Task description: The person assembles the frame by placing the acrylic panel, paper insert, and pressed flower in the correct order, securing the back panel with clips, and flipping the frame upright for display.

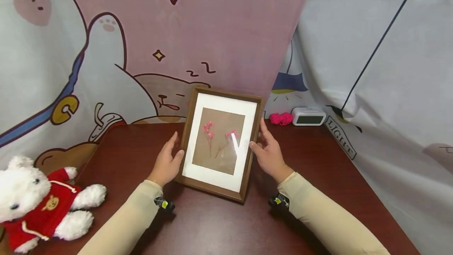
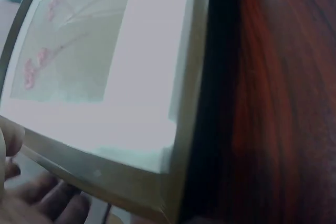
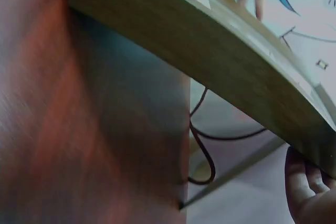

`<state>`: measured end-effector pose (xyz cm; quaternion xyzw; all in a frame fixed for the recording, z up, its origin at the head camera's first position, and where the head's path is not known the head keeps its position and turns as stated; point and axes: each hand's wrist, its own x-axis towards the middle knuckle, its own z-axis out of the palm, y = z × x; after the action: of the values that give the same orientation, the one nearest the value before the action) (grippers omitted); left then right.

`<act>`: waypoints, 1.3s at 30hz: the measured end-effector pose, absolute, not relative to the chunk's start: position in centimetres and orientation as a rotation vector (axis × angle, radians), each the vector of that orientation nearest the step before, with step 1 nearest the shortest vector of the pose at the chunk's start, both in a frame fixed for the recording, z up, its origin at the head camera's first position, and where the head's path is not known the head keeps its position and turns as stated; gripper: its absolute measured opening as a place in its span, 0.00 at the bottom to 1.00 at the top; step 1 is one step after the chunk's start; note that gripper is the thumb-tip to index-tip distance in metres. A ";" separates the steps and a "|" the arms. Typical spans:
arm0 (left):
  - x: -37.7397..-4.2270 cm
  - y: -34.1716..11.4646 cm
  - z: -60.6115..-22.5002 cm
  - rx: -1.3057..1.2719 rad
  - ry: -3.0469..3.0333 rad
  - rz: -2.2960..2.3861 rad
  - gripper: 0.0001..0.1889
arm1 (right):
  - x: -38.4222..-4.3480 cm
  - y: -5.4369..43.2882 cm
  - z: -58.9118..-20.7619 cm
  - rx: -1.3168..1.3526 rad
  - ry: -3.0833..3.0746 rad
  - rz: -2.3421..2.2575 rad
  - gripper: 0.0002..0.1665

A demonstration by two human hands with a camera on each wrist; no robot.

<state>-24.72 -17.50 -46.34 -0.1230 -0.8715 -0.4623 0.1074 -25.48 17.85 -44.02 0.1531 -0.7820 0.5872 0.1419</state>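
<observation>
A brown wooden picture frame (image 1: 244,184) leans back over the dark red table, with pink flowers on a tan ground inside a white mat. At its left edge is my left hand (image 1: 167,162), thumb against the wood and fingers alongside. My right hand (image 1: 270,154) grips the opposite edge, its thumb at the front and some fingers behind. In the left wrist view, fingers (image 2: 58,200) show beyond the frame's side (image 2: 105,174). The right wrist view catches the frame's thick side (image 3: 194,51), with right fingertips (image 3: 299,174) touching it.
A white digital clock (image 1: 309,117) and a pink yarn bundle (image 1: 281,119) sit at the back right of the table (image 1: 124,160). A white plush toy in a red top (image 1: 53,204) lies at the left. Printed cloth (image 1: 233,30) hangs behind.
</observation>
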 end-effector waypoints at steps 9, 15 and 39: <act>-24.5 -17.4 -47.6 -0.395 -2.698 -1.376 0.39 | -28.8 19.0 -43.7 0.435 -2.340 1.676 0.45; -24.4 -17.0 -47.8 -0.442 -2.728 -1.328 0.41 | -29.8 19.3 -43.5 0.453 -2.349 1.725 0.45; -23.8 -17.6 -46.9 -0.424 -2.779 -1.248 0.45 | -29.8 20.8 -42.4 0.399 -2.529 1.452 0.44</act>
<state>-23.83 -17.60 -46.89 -0.1378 -0.9031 -0.4055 0.0329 -29.81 20.80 -42.37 0.1347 -0.8550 0.4910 0.0989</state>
